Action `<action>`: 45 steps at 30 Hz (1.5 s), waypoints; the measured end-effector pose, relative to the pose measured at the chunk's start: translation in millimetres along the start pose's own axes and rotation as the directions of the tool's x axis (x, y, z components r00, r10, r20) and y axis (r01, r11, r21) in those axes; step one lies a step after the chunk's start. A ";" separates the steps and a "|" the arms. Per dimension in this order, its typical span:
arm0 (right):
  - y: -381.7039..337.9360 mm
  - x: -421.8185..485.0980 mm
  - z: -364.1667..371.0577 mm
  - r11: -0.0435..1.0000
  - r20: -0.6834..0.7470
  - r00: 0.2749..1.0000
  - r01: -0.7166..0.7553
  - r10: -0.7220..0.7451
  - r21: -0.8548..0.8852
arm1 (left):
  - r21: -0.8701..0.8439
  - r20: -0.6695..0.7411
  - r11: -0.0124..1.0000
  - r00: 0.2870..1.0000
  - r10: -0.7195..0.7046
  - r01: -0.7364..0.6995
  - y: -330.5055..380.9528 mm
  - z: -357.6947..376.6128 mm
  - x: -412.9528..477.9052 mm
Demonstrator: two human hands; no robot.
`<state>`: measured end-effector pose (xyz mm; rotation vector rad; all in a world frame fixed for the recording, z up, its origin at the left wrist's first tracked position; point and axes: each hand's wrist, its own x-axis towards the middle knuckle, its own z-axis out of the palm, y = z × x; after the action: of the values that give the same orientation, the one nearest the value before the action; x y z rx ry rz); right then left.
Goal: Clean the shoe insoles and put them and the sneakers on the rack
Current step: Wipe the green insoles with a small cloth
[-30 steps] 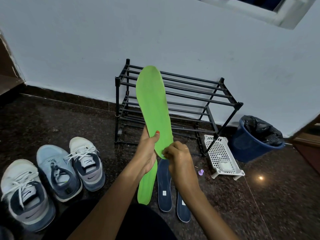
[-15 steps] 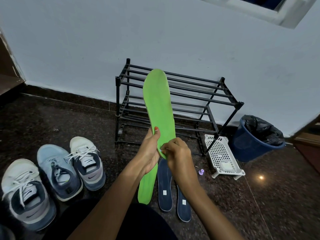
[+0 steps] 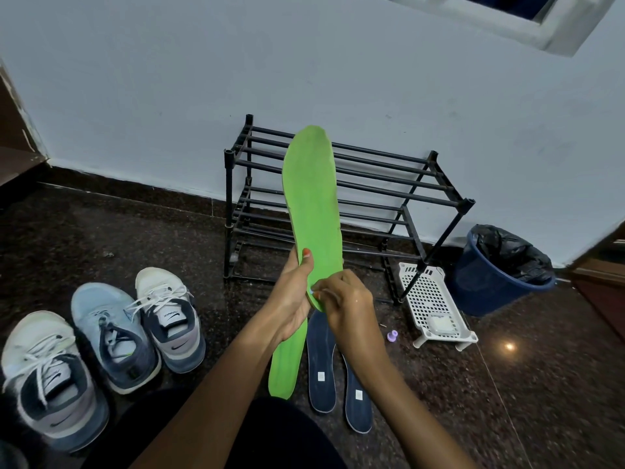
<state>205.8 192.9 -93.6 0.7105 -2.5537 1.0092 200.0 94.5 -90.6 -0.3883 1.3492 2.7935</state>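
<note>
Now the left hand [image 3: 291, 299] grips the green insole [image 3: 313, 198] upright, and the right hand [image 3: 348, 306] pinches its near end. The insole hides the middle of the rack [image 3: 389, 184]. Two navy insoles [image 3: 321, 367] lie below the hands, three sneakers [image 3: 105, 336] near left, and a basket [image 3: 429, 299] and bin [image 3: 490, 275] to the right.

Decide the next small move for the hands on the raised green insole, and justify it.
Probably draw the right hand up the green insole: the left hand holds it upright, and the right pinches only its lower end.
</note>
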 end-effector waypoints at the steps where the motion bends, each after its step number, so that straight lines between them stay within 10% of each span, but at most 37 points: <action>1: 0.3 -4.3 -0.7 1.000 0.011 1.000 0.008 -0.008 0.014 | 0.003 -0.010 1.000 1.000 0.008 -0.008 -0.3 -0.4 0.9; 45: 9.8 -16.4 -7.2 0.978 0.116 0.988 0.119 -0.100 -0.170 | 0.223 -0.114 0.967 0.982 0.148 -0.120 -2.3 0.4 4.0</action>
<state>214.8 209.6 -101.1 0.8655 -2.6202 0.7167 196.4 95.9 -93.1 -0.4963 1.7491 2.7261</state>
